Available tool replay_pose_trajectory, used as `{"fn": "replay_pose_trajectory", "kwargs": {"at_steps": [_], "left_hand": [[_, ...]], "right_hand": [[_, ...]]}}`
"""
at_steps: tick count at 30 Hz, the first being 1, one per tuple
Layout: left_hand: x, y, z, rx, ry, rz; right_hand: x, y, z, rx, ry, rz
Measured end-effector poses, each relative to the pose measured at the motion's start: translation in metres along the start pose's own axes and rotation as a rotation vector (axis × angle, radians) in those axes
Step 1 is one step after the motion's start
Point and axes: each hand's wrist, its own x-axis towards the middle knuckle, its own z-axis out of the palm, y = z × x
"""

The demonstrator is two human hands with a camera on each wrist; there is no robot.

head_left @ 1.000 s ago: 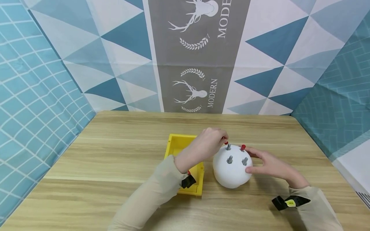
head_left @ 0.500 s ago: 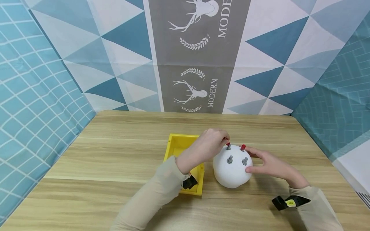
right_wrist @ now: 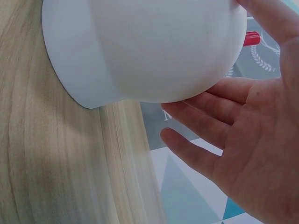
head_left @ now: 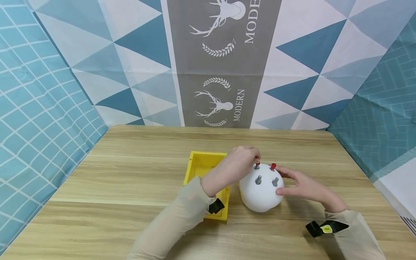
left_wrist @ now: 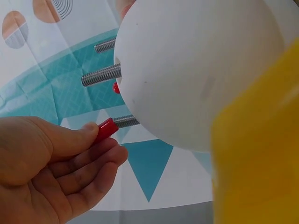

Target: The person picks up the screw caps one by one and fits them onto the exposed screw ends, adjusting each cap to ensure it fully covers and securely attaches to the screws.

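A white dome (head_left: 260, 195) with several threaded metal studs (head_left: 258, 180) on its upper side stands on the table. My left hand (head_left: 236, 161) pinches a red cap (left_wrist: 106, 130) between thumb and forefinger, and in the left wrist view the cap sits over the end of one stud (left_wrist: 126, 121). Its other fingers are loosely curled beneath. Another red cap (head_left: 273, 166) is on the stud at the back right; the two front studs are bare. My right hand (head_left: 300, 184) holds the dome's right side, thumb (head_left: 282, 191) in front and fingers (right_wrist: 201, 119) round the back.
A yellow bin (head_left: 208, 159) stands left of the dome, partly hidden under my left forearm. The wooden table (head_left: 130, 180) meets patterned cloth walls at the back and sides. Black wrist cameras (head_left: 313, 228) sit on both cuffs.
My left hand has moved slightly right and down, bringing the red cap from above the back-left stud onto its tip. The right hand and the dome have stayed still.
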Motion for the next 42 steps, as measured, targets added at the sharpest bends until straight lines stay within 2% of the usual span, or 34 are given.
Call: {"fn": "replay_pose_trajectory", "kwargs": {"at_steps": [5,12,23,42], "left_hand": [[0.0,0.0013,0.002,0.04,0.019,0.019],[0.0011,0.002,0.0041,0.071,0.026,0.012],[0.0024,0.0029,0.0061,0.076,0.006,0.013],[0.0026,0.003,0.0097,0.072,0.013,-0.01]], "right_hand": [[0.0002,-0.0003,0.0003,0.004,-0.005,0.0],[0.0005,-0.0006,0.0002,0.015,-0.011,0.002],[0.0013,0.0004,0.0001,0.02,-0.015,-0.009],[0.001,0.0003,0.0005,0.023,-0.007,-0.001]]}}
